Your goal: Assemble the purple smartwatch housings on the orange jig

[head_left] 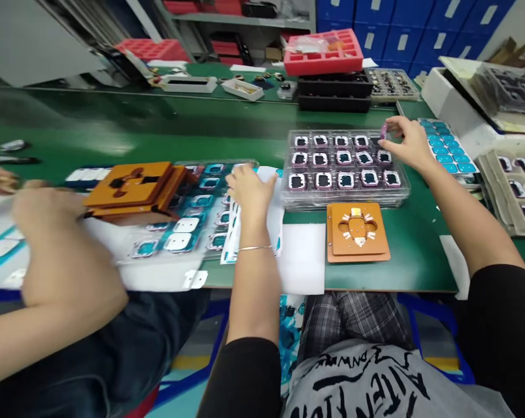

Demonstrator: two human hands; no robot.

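My right hand point(407, 143) pinches a small purple metal case part point(383, 129) on edge between thumb and fingers. It is at the far right corner of a clear plastic tray point(346, 200). Rows of similar square parts point(345, 180), with white rims and dark centres, sit in that tray. My left hand point(251, 188), wearing a thin bangle, reaches over white sheets point(269, 217) with teal edges; its thumb is spread from the fingers and nothing shows in its grasp. An orange fixture block point(357, 232) with a cross-shaped recess lies in front of the tray.
A co-worker's blurred arm point(66, 261) reaches in at left, beside stacked orange fixtures point(129, 191) and a tray with teal-covered parts point(201, 200). A white foam sheet point(304, 255) lies between. Teal sticker sheets point(448, 148) and beige trays point(517, 186) stand right; red trays point(323, 52) behind.
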